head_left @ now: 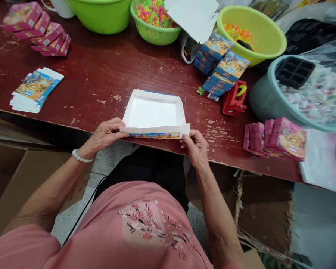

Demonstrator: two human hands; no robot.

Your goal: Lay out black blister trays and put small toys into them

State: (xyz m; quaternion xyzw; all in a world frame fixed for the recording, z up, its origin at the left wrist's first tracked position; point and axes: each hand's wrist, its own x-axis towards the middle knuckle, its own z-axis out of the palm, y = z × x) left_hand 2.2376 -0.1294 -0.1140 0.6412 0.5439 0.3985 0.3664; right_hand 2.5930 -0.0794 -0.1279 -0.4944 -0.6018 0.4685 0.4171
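Note:
A shallow cardboard box (154, 112), white inside with a blue printed front wall, lies open-topped at the table's front edge. My left hand (109, 132) pinches its front left corner between thumb and fingers. At the front right corner, my right hand (195, 146) grips a small white flap with thumb and fingers. Some fingertips are hidden behind the cardboard. To the left lies a fanned stack of flat blue printed cartons (36, 89).
Pink boxes (53, 35) are stacked at the back left, more pink boxes (288, 138) at the right. Blue boxes (226, 71) stand beside a red tape dispenser (235, 99). A green basket (154, 35), a yellow-green basin (257, 56) and a grey-blue tub (263, 93) hold small items.

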